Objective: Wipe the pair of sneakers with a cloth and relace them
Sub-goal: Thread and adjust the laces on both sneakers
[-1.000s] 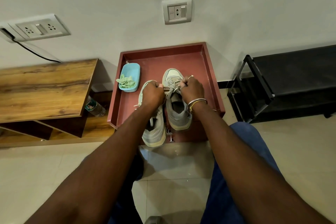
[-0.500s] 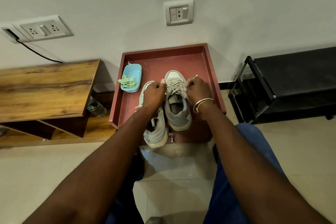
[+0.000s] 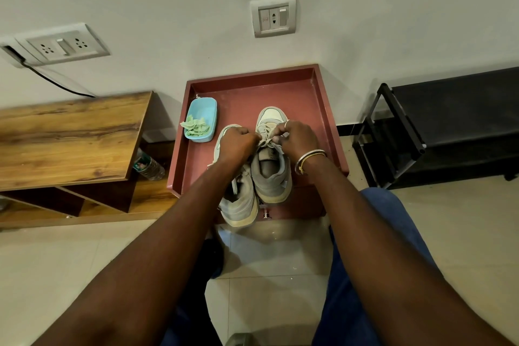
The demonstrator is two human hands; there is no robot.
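- Both hands, left hand point(image 3: 238, 142) and right hand point(image 3: 299, 139), pinch the lace point(image 3: 266, 140) over the right sneaker point(image 3: 271, 174) (grey, pale toe).
- Left sneaker point(image 3: 240, 205) lies beside it, under the left wrist.

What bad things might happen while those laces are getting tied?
1. The left sneaker sticks out past the front edge of the red tray. The left hand reaches across it and might knock it onto the floor.
2. Both hands pull the lace on the right sneaker, with the right hand close by; a hard tug may drag that shoe.
3. The blue tub holding the green cloth sits near the left hand and might get bumped.
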